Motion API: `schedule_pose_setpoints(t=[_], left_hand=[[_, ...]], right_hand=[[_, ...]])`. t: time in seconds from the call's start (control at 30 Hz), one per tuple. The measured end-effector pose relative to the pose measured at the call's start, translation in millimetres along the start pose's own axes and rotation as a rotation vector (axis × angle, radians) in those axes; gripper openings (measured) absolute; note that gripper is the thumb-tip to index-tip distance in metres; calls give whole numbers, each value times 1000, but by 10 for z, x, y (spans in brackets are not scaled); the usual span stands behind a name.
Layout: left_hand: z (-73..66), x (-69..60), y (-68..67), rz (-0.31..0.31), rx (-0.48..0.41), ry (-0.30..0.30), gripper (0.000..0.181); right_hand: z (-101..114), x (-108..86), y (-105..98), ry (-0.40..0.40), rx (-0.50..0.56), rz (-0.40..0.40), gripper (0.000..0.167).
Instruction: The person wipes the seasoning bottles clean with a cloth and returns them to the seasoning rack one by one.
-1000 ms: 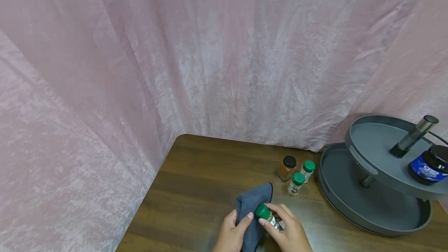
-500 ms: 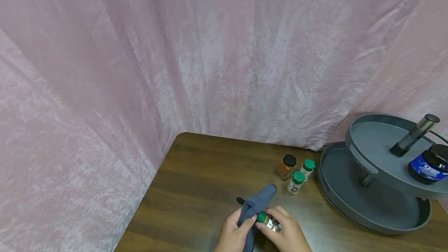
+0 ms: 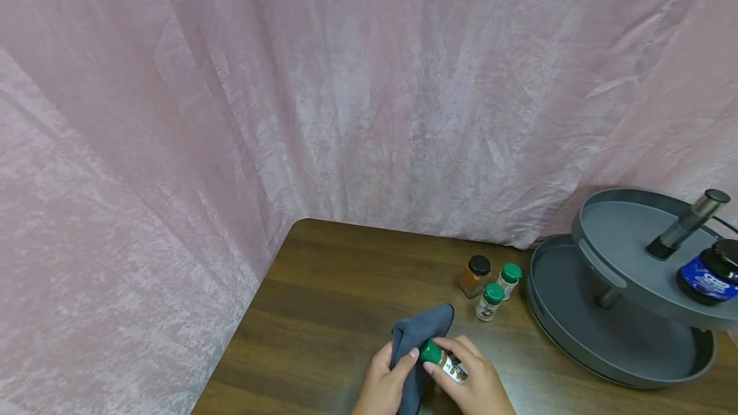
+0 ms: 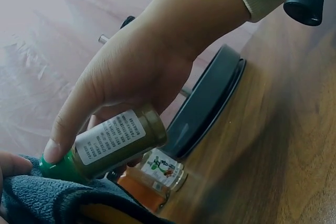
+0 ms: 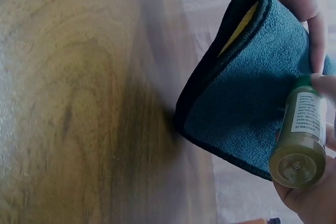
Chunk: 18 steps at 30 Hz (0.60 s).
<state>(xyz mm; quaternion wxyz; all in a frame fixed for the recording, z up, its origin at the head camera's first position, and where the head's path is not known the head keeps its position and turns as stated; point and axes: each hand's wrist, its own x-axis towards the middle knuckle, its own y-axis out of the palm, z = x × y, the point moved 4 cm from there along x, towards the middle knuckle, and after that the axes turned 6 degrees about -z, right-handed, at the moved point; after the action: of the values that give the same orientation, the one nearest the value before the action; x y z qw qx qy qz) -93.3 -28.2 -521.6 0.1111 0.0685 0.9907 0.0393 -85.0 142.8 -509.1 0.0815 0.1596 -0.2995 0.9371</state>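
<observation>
My left hand (image 3: 383,380) grips a folded blue-grey cloth (image 3: 423,326) with a dark edge, thumb on its near side. Beside it my right hand (image 3: 474,380) pinches a small spice jar (image 3: 454,369), tilted, its green cap toward the cloth. In the left wrist view the spice jar (image 4: 116,139) shows a white printed label, and its green cap touches the cloth (image 4: 39,195). The right wrist view shows the jar's round base (image 5: 297,168) and the cloth (image 5: 247,98) behind it, with a yellow inner side visible at the fold.
Behind the hands stand two green-capped spice jars (image 3: 487,305) (image 3: 508,279) and an orange jar (image 3: 474,278) with a black cap. A grey two-tier round tray (image 3: 625,364) is at right, a blue-labelled dark jar (image 3: 710,274) on its upper tier. A pink curtain (image 3: 369,95) hangs behind the table.
The cloth bunched up around the jar's cap half a second ago, then spread out again. Both hands stay in nearly the same place, still holding the cloth and the spice jar.
</observation>
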Motion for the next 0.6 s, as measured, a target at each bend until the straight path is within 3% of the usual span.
schedule_pose_setpoints(t=[0.2,0.43,0.6], left_hand=[[15,-11,-2,6,-15,-29,40],[-19,-42,18,-16,32,-29,39],[-64,-51,66,-28,80,20,44]], right_hand=[[-20,32,-17,93,-25,9,32],[-127,76,10,255,-73,70,31],[-186,69,60,245,-53,97,27]])
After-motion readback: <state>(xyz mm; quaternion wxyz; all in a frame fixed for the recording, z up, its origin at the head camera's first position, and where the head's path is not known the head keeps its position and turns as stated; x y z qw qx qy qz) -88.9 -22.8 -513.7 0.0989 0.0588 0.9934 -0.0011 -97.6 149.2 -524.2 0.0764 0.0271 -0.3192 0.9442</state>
